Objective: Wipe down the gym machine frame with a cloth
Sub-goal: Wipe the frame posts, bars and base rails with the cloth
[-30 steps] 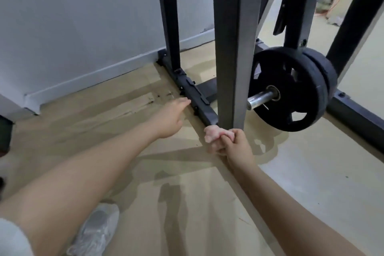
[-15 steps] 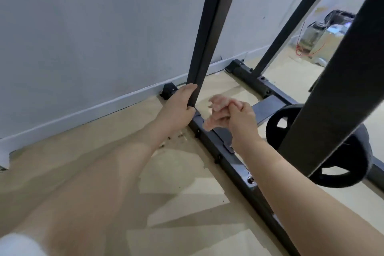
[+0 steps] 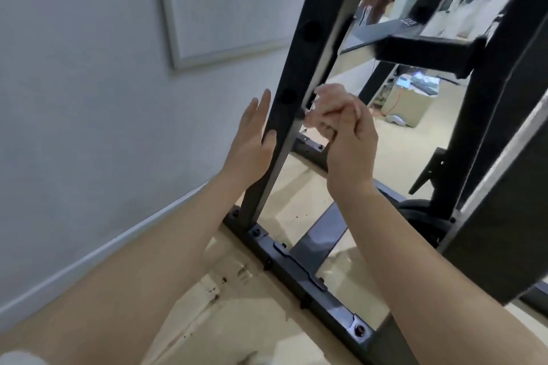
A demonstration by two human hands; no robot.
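A dark metal upright post [image 3: 299, 74] of the gym machine frame rises from a bolted base rail [image 3: 296, 270] on the floor. My left hand [image 3: 252, 142] lies against the post's left side with fingers straight and the thumb on its front face. My right hand [image 3: 347, 133] grips a small bunched pink cloth [image 3: 320, 109] and holds it against the post's right edge, about level with the left hand. Most of the cloth is hidden inside the fist.
A pale wall with a white baseboard [image 3: 103, 249] runs close on the left. A thick dark post [image 3: 504, 187] crosses near at the right, with a crossbar [image 3: 421, 53] above and a black weight plate [image 3: 421, 216] low behind it. Boxes [image 3: 409, 98] sit farther back.
Both hands have risen from the base of the frame up the rear upright. The left hand went from the floor rail to the post; the right hand brought the cloth to the post's edge.
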